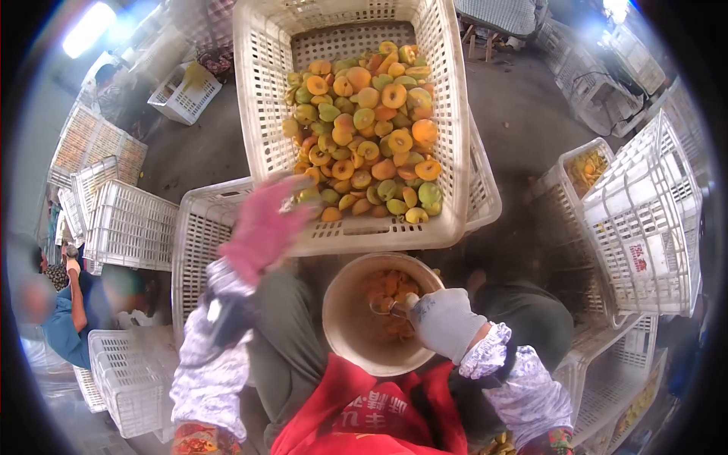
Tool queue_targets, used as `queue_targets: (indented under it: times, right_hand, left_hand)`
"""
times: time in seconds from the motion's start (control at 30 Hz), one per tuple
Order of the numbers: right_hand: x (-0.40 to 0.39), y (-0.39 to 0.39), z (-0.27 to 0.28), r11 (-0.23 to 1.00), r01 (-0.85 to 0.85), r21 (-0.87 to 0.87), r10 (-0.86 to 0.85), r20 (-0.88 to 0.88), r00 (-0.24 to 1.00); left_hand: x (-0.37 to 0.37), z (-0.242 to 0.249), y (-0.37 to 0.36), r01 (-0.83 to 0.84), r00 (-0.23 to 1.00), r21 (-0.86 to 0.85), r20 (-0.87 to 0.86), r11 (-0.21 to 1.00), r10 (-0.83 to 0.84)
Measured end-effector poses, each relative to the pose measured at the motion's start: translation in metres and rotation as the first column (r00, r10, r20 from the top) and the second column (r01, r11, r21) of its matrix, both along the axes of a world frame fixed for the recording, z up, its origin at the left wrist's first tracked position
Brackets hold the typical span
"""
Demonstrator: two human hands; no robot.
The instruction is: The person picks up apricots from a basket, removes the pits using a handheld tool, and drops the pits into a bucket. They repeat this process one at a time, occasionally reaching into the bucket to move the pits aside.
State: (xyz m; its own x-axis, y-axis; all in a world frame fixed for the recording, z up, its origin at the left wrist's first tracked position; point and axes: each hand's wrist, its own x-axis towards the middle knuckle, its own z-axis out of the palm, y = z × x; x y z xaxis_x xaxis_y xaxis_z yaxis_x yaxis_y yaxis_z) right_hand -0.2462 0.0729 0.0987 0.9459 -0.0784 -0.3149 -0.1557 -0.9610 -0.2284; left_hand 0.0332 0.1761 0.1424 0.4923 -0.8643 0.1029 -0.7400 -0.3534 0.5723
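Observation:
A white plastic crate (451, 114) holds many orange and green halved fruits (364, 117). Over its lower left corner is my left hand (269, 224) in a pink glove, smeared by motion, so its fingers and anything in them cannot be made out. In a pale glove, my right hand (447, 322) is closed round the handle of a small metal tool (383, 305) above the round bucket (337, 334). Inside the bucket lie orange fruit pieces (394, 284).
Stacked white crates stand at the left (133, 227) and the right (641, 235). Another crate (186, 95) sits on the floor at the upper left. A person in blue (64, 326) is at the far left. My knees flank the bucket.

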Motion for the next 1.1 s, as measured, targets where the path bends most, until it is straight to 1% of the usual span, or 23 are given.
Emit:
queue_targets:
  times: [0.03, 0.07, 0.13, 0.17, 0.2, 0.23, 0.3, 0.33, 0.4, 0.43, 0.47, 0.5, 0.53, 0.57, 0.6, 0.67, 0.73, 0.8, 0.93, 0.97, 1.0, 1.07, 1.1]
  right_hand:
    - [0.001, -0.003, 0.0, 0.999, 0.051, -0.001, -0.051, 0.039, 0.998]
    - [0.001, -0.007, -0.001, 0.995, 0.103, -0.001, -0.103, 0.077, 0.992]
    - [0.0, -0.006, -0.003, 0.993, 0.115, -0.012, -0.114, 0.083, 0.99]
    - [-0.002, -0.006, -0.006, 0.992, 0.122, -0.015, -0.12, 0.094, 0.988]
    - [-0.007, -0.006, -0.013, 0.993, 0.117, 0.011, -0.117, 0.191, 0.975]
    - [-0.005, -0.007, -0.007, 0.982, 0.177, 0.07, -0.185, 0.133, 0.974]
    - [-0.006, -0.012, -0.004, 0.96, 0.249, 0.125, -0.258, 0.067, 0.964]
    - [-0.008, -0.012, -0.01, 0.973, 0.225, 0.047, -0.229, 0.119, 0.966]
    - [-0.012, -0.012, -0.009, 0.978, 0.205, -0.026, -0.198, 0.172, 0.965]
    - [-0.013, -0.018, -0.003, 0.978, 0.201, -0.052, -0.188, 0.191, 0.963]
    - [-0.013, -0.024, 0.002, 0.977, 0.197, -0.077, -0.177, 0.212, 0.961]
    - [-0.014, -0.032, 0.003, 0.975, 0.187, -0.118, -0.157, 0.222, 0.962]
    - [-0.014, -0.037, 0.011, 0.935, 0.294, -0.198, -0.251, 0.214, 0.944]
    - [-0.016, -0.043, 0.01, 0.899, 0.342, -0.273, -0.235, 0.358, 0.904]
    - [-0.01, -0.05, 0.015, 0.876, 0.414, -0.247, -0.29, 0.416, 0.862]
    - [-0.004, -0.058, 0.024, 0.853, 0.519, -0.055, -0.405, 0.557, 0.725]
    - [0.009, -0.055, 0.018, 0.862, 0.505, 0.044, -0.429, 0.593, 0.681]
    - [0.021, -0.046, 0.004, 0.885, 0.432, 0.172, -0.431, 0.653, 0.623]
    - [0.037, -0.017, -0.01, 0.904, 0.383, 0.191, -0.419, 0.582, 0.697]
    - [0.039, -0.015, -0.012, 0.912, 0.384, 0.142, -0.39, 0.585, 0.711]
    - [0.04, -0.014, -0.014, 0.918, 0.385, 0.093, -0.363, 0.586, 0.724]
    - [0.041, -0.014, -0.011, 0.924, 0.372, 0.092, -0.353, 0.583, 0.732]
    - [0.042, -0.014, -0.012, 0.926, 0.365, 0.098, -0.351, 0.583, 0.733]
  left_hand:
    - [-0.009, -0.028, -0.028, 0.131, 0.987, -0.205, -0.06, 0.97, -0.146]
    - [-0.02, -0.024, -0.067, 0.241, 0.97, -0.014, 0.042, 0.97, -0.24]
    - [-0.042, -0.072, -0.13, 0.273, 0.956, -0.046, 0.121, 0.961, -0.266]
    - [-0.051, -0.087, -0.154, 0.274, 0.956, -0.054, 0.121, 0.96, -0.266]
    - [-0.058, -0.1, -0.176, 0.203, 0.975, 0.115, 0.067, 0.972, -0.211]
    - [-0.063, -0.108, -0.19, 0.139, 0.988, 0.286, 0.022, 0.948, -0.151]
    - [-0.068, -0.119, -0.2, 0.103, 0.985, 0.241, 0.111, 0.965, -0.133]
    - [-0.07, -0.122, -0.201, 0.064, 0.974, 0.197, 0.201, 0.978, -0.104]
    - [-0.058, -0.136, -0.199, 0.095, 0.972, 0.217, 0.189, 0.972, -0.137]
    - [-0.042, -0.155, -0.196, 0.107, 0.988, 0.071, -0.121, 0.992, -0.098]
    - [-0.026, -0.16, -0.19, 0.072, 0.903, -0.073, -0.419, 0.995, -0.096]
    - [-0.016, -0.134, -0.173, 0.054, 0.608, -0.095, -0.786, 0.994, -0.108]
    - [-0.003, -0.138, -0.157, 0.047, 0.622, -0.097, -0.776, 0.994, -0.105]
    - [0.012, -0.152, -0.14, -0.001, 0.298, -0.252, -0.924, 0.968, -0.24]
    - [0.012, -0.142, -0.124, -0.101, -0.057, -0.378, -0.921, 0.92, -0.385]
    - [-0.022, -0.096, -0.081, -0.104, -0.015, -0.414, -0.909, 0.904, -0.417]
    - [-0.052, -0.067, -0.057, -0.101, 0.013, -0.448, -0.893, 0.888, -0.449]
    - [-0.068, -0.062, -0.043, -0.141, 0.182, -0.425, -0.899, 0.894, -0.399]
    - [-0.088, -0.067, -0.033, -0.24, 0.479, -0.377, -0.847, 0.894, -0.229]
    - [-0.083, -0.09, -0.042, -0.268, 0.347, -0.296, -0.918, 0.917, -0.194]
    - [-0.084, -0.082, -0.043, -0.271, 0.338, -0.288, -0.922, 0.918, -0.19]
    - [-0.088, -0.057, -0.042, -0.078, 0.684, -0.418, -0.683, 0.905, -0.256]
    - [-0.087, -0.059, -0.041, -0.08, 0.681, -0.416, -0.686, 0.906, -0.254]
